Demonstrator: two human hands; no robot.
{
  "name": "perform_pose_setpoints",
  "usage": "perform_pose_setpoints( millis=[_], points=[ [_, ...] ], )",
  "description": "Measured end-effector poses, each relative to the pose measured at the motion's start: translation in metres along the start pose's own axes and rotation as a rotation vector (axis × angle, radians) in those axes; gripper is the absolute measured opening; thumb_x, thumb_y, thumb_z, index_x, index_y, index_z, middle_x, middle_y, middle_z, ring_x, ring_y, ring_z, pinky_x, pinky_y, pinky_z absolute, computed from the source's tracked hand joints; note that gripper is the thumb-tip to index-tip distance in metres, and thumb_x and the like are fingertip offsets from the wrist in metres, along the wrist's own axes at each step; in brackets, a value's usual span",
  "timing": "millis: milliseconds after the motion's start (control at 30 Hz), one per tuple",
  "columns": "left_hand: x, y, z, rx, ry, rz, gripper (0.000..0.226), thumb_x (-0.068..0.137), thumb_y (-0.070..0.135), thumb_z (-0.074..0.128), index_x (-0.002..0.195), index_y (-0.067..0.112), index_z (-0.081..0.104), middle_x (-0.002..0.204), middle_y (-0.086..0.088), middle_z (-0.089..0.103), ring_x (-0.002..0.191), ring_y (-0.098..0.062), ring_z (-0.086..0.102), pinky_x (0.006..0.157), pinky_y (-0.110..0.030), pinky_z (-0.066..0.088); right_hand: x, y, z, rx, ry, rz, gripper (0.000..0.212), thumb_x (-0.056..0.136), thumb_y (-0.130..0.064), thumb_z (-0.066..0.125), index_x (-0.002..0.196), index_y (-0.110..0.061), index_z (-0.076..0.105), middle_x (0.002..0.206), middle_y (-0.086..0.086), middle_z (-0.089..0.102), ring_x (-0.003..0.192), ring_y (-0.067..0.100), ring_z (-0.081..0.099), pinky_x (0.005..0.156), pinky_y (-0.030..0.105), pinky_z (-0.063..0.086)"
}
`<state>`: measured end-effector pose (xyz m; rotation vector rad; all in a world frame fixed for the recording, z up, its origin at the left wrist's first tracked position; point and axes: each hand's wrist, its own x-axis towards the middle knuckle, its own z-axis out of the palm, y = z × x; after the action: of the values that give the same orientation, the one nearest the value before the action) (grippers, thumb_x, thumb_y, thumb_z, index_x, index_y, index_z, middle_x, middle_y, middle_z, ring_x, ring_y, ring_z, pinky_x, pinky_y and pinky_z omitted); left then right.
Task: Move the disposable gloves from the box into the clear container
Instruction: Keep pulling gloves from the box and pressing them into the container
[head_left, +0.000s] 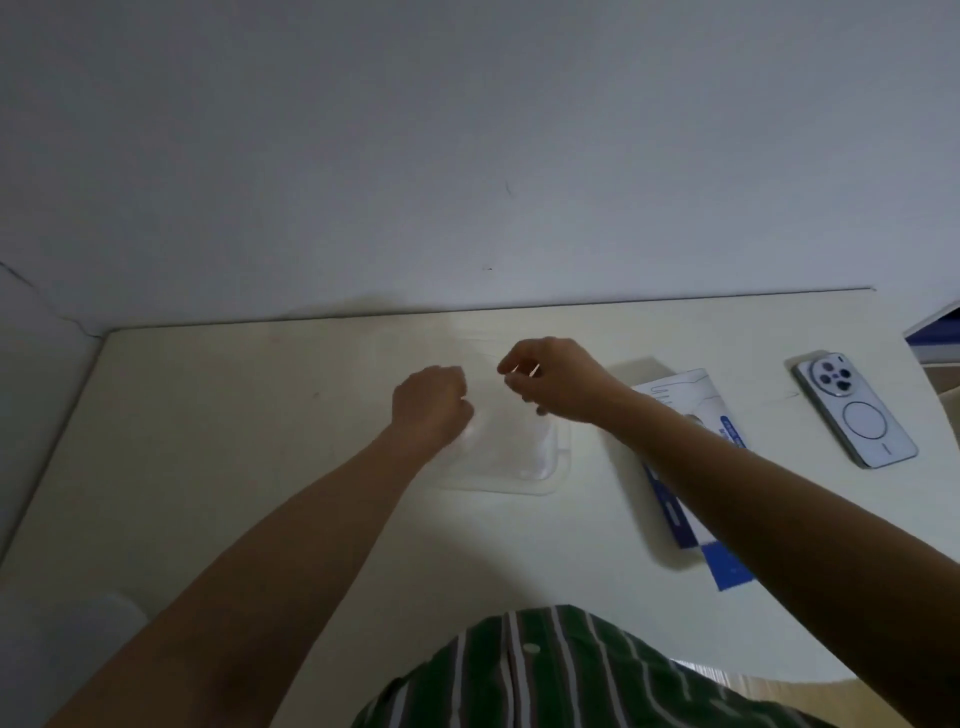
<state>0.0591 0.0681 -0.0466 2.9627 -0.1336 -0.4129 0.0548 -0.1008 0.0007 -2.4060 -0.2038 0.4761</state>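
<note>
Left hand (431, 402) and right hand (553, 379) both pinching a thin see-through glove (493, 415) right above the clear container (558, 480), probably stretching it to drop in flat. Box (680, 405) lying just right of the container, handy for regrabs.

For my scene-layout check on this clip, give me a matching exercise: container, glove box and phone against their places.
1 clear container
2 glove box
3 phone

A partly hidden under the right forearm
B far right of the table, camera side up
C centre, beneath the left hand and right hand

Pairs: 1-C, 2-A, 3-B.
</note>
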Motion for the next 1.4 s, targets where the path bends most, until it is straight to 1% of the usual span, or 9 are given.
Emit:
perform_pose_setpoints(
  millis=[100, 300, 467, 600, 733, 867, 1067, 1267, 1400],
  points=[
    [-0.001, 0.044, -0.013, -0.150, 0.128, 0.101, 0.015, 0.089, 0.028, 0.055, 0.097, 0.021, 0.066, 0.093, 0.001, 0.068, 0.086, -0.021, 0.062, 0.072, -0.030, 0.048, -0.015, 0.034, -0.030, 0.026, 0.140, 0.069, 0.018, 0.092, -0.015, 0.056, 0.103, -0.015, 0.070, 0.092, 0.003, 0.070, 0.081, 0.018, 0.067, 0.080, 0.039, 0.057],
    [-0.011, 0.138, -0.012, -0.334, 0.132, 0.385, 0.008, 0.089, 0.025, 0.056, 0.092, 0.021, 0.062, 0.070, 0.008, 0.058, 0.068, -0.018, 0.057, 0.065, -0.029, 0.047, -0.061, 0.121, -0.049, -0.096, 0.147, 0.269, 0.013, 0.092, -0.013, 0.057, 0.098, -0.015, 0.069, 0.100, 0.005, 0.070, 0.082, 0.016, 0.064, 0.081, 0.034, 0.056],
    [-0.013, 0.189, 0.014, -0.308, -0.110, 0.443, 0.021, 0.089, 0.023, 0.060, 0.109, 0.019, 0.057, 0.091, -0.001, 0.065, 0.079, -0.019, 0.060, 0.071, -0.031, 0.049, -0.094, 0.172, -0.037, -0.214, 0.103, 0.399, 0.027, 0.090, -0.017, 0.061, 0.116, -0.024, 0.065, 0.111, 0.000, 0.063, 0.090, 0.014, 0.060, 0.079, 0.026, 0.051],
    [-0.009, 0.208, 0.041, -0.208, -0.262, 0.432, 0.040, 0.090, 0.024, 0.060, 0.126, 0.018, 0.045, 0.108, -0.006, 0.063, 0.095, -0.024, 0.060, 0.077, -0.033, 0.049, -0.103, 0.188, -0.020, -0.241, 0.125, 0.375, 0.040, 0.094, -0.031, 0.054, 0.135, -0.030, 0.053, 0.115, 0.003, 0.051, 0.093, 0.020, 0.059, 0.076, 0.029, 0.049],
    [-0.009, 0.218, 0.060, -0.183, -0.358, 0.368, 0.044, 0.089, 0.026, 0.062, 0.125, 0.013, 0.040, 0.119, -0.010, 0.058, 0.103, -0.028, 0.058, 0.075, -0.031, 0.042, -0.104, 0.192, -0.012, -0.200, 0.229, 0.404, 0.029, 0.095, -0.035, 0.052, 0.119, -0.026, 0.065, 0.101, 0.001, 0.050, 0.087, 0.022, 0.059, 0.070, 0.030, 0.043],
    [-0.009, 0.220, 0.064, -0.174, -0.368, 0.351, 0.057, 0.083, 0.026, 0.072, 0.125, 0.011, 0.037, 0.122, -0.009, 0.057, 0.107, -0.028, 0.057, 0.077, -0.031, 0.041, -0.104, 0.194, -0.010, -0.227, 0.293, 0.354, 0.013, 0.091, -0.028, 0.062, 0.095, -0.020, 0.070, 0.099, 0.002, 0.057, 0.086, 0.020, 0.059, 0.072, 0.029, 0.048],
    [-0.004, 0.221, 0.069, -0.167, -0.364, 0.339, 0.065, 0.078, 0.029, 0.076, 0.124, 0.010, 0.034, 0.120, -0.009, 0.058, 0.105, -0.028, 0.060, 0.080, -0.035, 0.046, -0.107, 0.204, -0.029, 0.125, 0.424, 0.218, 0.004, 0.089, -0.021, 0.066, 0.087, -0.019, 0.064, 0.094, -0.001, 0.056, 0.083, 0.012, 0.056, 0.073, 0.022, 0.046],
    [-0.001, 0.220, 0.076, -0.184, -0.346, 0.362, 0.067, 0.076, 0.029, 0.078, 0.120, 0.006, 0.033, 0.113, -0.010, 0.060, 0.100, -0.031, 0.062, 0.071, -0.031, 0.044, -0.122, 0.188, -0.071, 0.980, 0.607, 0.153, 0.011, 0.102, -0.013, 0.042, 0.099, -0.006, 0.049, 0.086, 0.003, 0.063, 0.079, 0.015, 0.065, 0.076, 0.029, 0.057],
    [0.001, 0.216, 0.074, -0.240, -0.397, 0.358, 0.051, 0.084, 0.026, 0.069, 0.121, 0.008, 0.038, 0.100, -0.004, 0.056, 0.094, -0.025, 0.059, 0.073, -0.028, 0.040, -0.125, 0.189, -0.081, 1.047, 0.637, 0.276, 0.018, 0.103, -0.022, 0.039, 0.098, -0.010, 0.051, 0.082, 0.001, 0.054, 0.072, 0.012, 0.052, 0.064, 0.023, 0.046]
  ],
)
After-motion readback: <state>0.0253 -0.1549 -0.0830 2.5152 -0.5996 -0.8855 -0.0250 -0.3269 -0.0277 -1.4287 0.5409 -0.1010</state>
